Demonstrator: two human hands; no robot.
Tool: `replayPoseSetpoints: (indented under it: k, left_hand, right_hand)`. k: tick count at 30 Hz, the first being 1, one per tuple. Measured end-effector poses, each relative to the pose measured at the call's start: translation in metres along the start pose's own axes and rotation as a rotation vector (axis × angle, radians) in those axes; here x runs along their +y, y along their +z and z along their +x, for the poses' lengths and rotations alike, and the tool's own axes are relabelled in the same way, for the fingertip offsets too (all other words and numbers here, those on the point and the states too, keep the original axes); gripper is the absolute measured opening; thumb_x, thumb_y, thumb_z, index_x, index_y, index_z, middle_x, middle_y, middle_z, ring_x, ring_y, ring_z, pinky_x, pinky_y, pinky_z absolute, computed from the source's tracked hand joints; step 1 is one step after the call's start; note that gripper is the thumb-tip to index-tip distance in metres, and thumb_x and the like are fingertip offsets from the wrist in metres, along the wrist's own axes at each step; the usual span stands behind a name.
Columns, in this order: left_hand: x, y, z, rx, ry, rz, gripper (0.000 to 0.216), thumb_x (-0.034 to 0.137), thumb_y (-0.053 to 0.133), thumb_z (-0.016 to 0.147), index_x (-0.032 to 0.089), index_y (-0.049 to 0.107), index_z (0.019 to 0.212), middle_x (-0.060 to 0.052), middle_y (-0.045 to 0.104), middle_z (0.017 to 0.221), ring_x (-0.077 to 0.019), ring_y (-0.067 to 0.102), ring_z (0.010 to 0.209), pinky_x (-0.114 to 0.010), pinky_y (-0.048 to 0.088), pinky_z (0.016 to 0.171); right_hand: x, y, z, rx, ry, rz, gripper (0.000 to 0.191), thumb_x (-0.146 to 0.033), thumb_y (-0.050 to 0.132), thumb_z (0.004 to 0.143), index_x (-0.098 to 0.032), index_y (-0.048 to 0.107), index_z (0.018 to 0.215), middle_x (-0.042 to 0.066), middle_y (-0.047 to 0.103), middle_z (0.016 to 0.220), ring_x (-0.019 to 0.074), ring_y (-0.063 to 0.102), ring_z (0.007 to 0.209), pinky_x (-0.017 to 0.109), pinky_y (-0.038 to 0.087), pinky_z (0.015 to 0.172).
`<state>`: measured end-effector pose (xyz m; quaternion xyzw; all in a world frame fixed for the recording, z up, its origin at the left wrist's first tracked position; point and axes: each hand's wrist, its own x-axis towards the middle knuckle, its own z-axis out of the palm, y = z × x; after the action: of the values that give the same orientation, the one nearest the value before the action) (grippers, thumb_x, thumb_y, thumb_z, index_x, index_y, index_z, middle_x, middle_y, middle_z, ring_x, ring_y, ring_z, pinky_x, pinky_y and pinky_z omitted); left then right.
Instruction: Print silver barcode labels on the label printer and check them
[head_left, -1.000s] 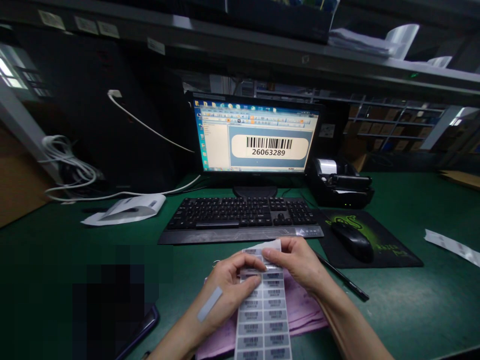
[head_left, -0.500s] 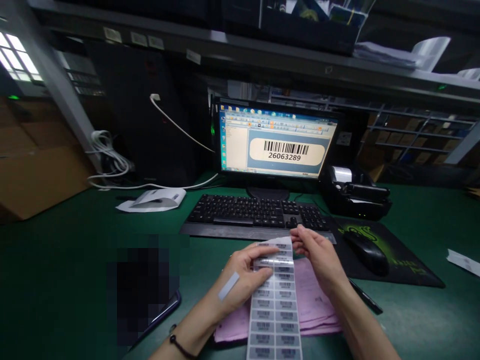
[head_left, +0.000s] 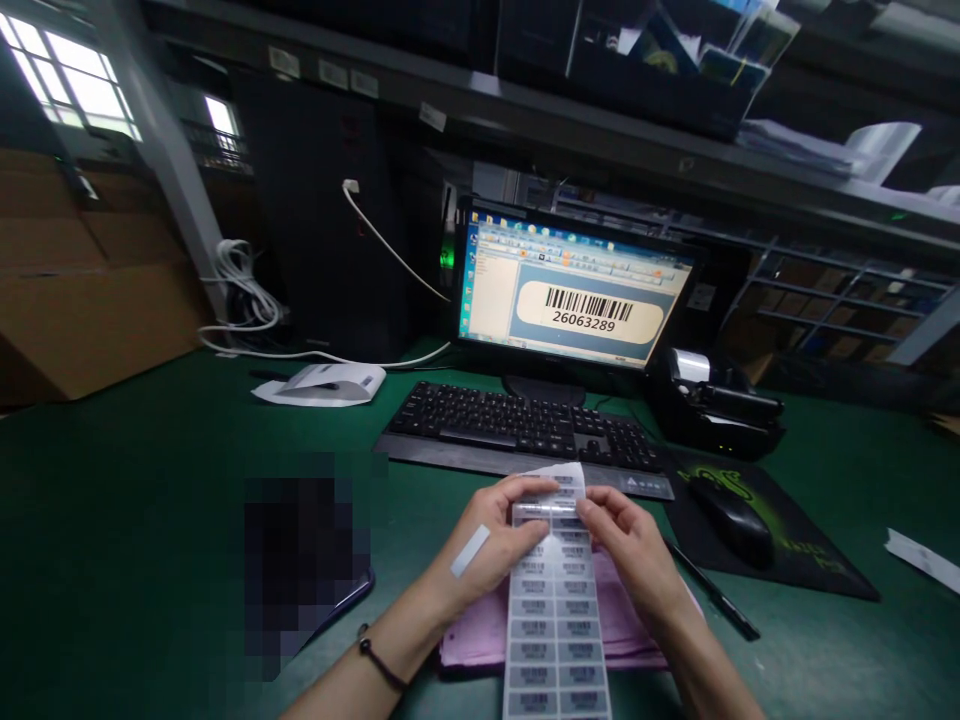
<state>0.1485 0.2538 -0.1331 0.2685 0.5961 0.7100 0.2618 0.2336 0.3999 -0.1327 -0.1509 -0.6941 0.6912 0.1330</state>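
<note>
A long strip of barcode labels (head_left: 556, 630), two columns wide, runs from the bottom of the view up to a torn end. My left hand (head_left: 491, 535) grips its upper left side, thumb in front. At the opposite edge, my right hand (head_left: 634, 545) pinches the strip near the top with its thumb and curled fingers. A blank white label (head_left: 470, 551) is stuck to the back of my left hand. Pink papers (head_left: 480, 630) lie under the strip, partly hidden by it and my hands.
Behind my hands are a keyboard (head_left: 517, 425) and a monitor (head_left: 577, 290) displaying a barcode. A label printer (head_left: 720, 405), a mouse (head_left: 731, 520) on its mat and a pen (head_left: 716, 592) are to the right. Left lie a crumpled paper piece (head_left: 330, 384) and a blurred-out dark object (head_left: 300, 560).
My right hand has come down and in to the strip's right edge, its thumb now on the labels. My left hand keeps its hold. The camera view has shifted slightly.
</note>
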Motion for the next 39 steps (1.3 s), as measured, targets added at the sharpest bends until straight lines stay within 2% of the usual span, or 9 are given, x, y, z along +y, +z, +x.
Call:
replayPoseSetpoints:
  k: [6, 12, 15, 17, 19, 22, 24, 29, 39]
  left_hand:
    - [-0.003, 0.0, 0.001, -0.021, -0.075, -0.064, 0.042, 0.02, 0.066, 0.066, 0.012, 0.058, 0.106, -0.007, 0.066, 0.087, -0.0179, 0.06, 0.069, -0.028, 0.047, 0.062]
    - [-0.007, 0.001, 0.002, -0.038, -0.012, -0.085, 0.026, 0.016, 0.064, 0.066, 0.016, 0.05, 0.087, 0.002, 0.058, 0.073, -0.0087, 0.05, 0.055, -0.02, 0.038, 0.05]
    - [-0.006, 0.002, 0.002, -0.02, 0.011, -0.115, 0.028, 0.014, 0.064, 0.066, 0.018, 0.043, 0.083, 0.003, 0.056, 0.074, -0.0086, 0.05, 0.058, -0.02, 0.04, 0.052]
    - [-0.006, 0.002, 0.003, -0.006, 0.002, -0.118, 0.031, 0.014, 0.064, 0.066, 0.019, 0.041, 0.086, 0.003, 0.057, 0.075, -0.0104, 0.054, 0.061, -0.021, 0.042, 0.054]
    - [-0.006, 0.001, 0.003, 0.008, -0.004, -0.11, 0.034, 0.014, 0.064, 0.067, 0.02, 0.039, 0.089, 0.002, 0.058, 0.076, -0.0117, 0.056, 0.063, -0.023, 0.043, 0.055]
    - [-0.008, 0.001, 0.003, 0.022, 0.01, -0.104, 0.036, 0.014, 0.064, 0.068, 0.021, 0.038, 0.092, 0.002, 0.058, 0.077, -0.0127, 0.058, 0.065, -0.023, 0.044, 0.057]
    - [-0.01, 0.0, 0.003, 0.016, 0.021, -0.103, 0.037, 0.014, 0.064, 0.069, 0.021, 0.037, 0.093, 0.002, 0.059, 0.078, -0.013, 0.058, 0.066, -0.023, 0.044, 0.057]
    - [-0.011, -0.001, 0.003, 0.001, 0.013, -0.107, 0.04, 0.014, 0.064, 0.07, 0.022, 0.035, 0.097, 0.001, 0.061, 0.079, -0.0117, 0.057, 0.062, -0.022, 0.045, 0.054]
    - [-0.007, 0.001, 0.001, -0.013, 0.0, -0.144, 0.045, 0.014, 0.066, 0.07, 0.022, 0.034, 0.101, 0.0, 0.062, 0.082, -0.0122, 0.06, 0.064, -0.022, 0.047, 0.056]
  right_hand:
    - [0.005, 0.003, -0.003, -0.042, 0.024, 0.05, 0.032, -0.046, 0.067, 0.073, -0.015, 0.057, 0.075, 0.0, 0.062, 0.069, 0.0118, 0.055, 0.063, 0.023, 0.042, 0.06]
    - [0.005, 0.006, -0.001, -0.028, -0.003, 0.058, 0.032, -0.046, 0.063, 0.077, -0.015, 0.057, 0.08, 0.002, 0.064, 0.072, 0.0139, 0.056, 0.065, 0.026, 0.043, 0.062]
    - [0.01, 0.003, -0.002, 0.178, -0.155, -0.061, 0.029, -0.043, 0.058, 0.081, -0.017, 0.058, 0.093, 0.005, 0.065, 0.086, 0.0179, 0.059, 0.077, 0.031, 0.046, 0.069]
    - [0.014, 0.0, -0.005, 0.377, -0.333, -0.246, 0.024, -0.038, 0.056, 0.083, -0.02, 0.058, 0.098, 0.006, 0.063, 0.095, 0.0195, 0.058, 0.087, 0.034, 0.046, 0.076]
    - [0.017, -0.002, -0.009, 0.467, -0.537, -0.427, 0.016, -0.03, 0.054, 0.085, -0.021, 0.059, 0.097, 0.005, 0.062, 0.099, 0.0195, 0.056, 0.092, 0.036, 0.043, 0.082]
    - [0.018, -0.003, -0.013, 0.405, -0.774, -0.541, 0.01, -0.02, 0.05, 0.086, -0.022, 0.057, 0.094, 0.004, 0.063, 0.099, 0.0186, 0.054, 0.095, 0.037, 0.042, 0.086]
    - [0.018, -0.001, -0.015, 0.345, -0.829, -0.562, 0.012, -0.015, 0.048, 0.086, -0.022, 0.055, 0.094, 0.004, 0.064, 0.098, 0.0181, 0.053, 0.095, 0.037, 0.042, 0.086]
    - [0.018, 0.001, -0.015, 0.263, -0.827, -0.609, 0.014, -0.013, 0.048, 0.086, -0.021, 0.055, 0.096, 0.004, 0.063, 0.097, 0.0182, 0.052, 0.094, 0.037, 0.044, 0.083]
    - [0.019, -0.001, -0.014, 0.324, -0.796, -0.61, 0.013, -0.016, 0.047, 0.087, -0.021, 0.056, 0.096, 0.006, 0.063, 0.094, 0.0195, 0.055, 0.091, 0.039, 0.046, 0.081]
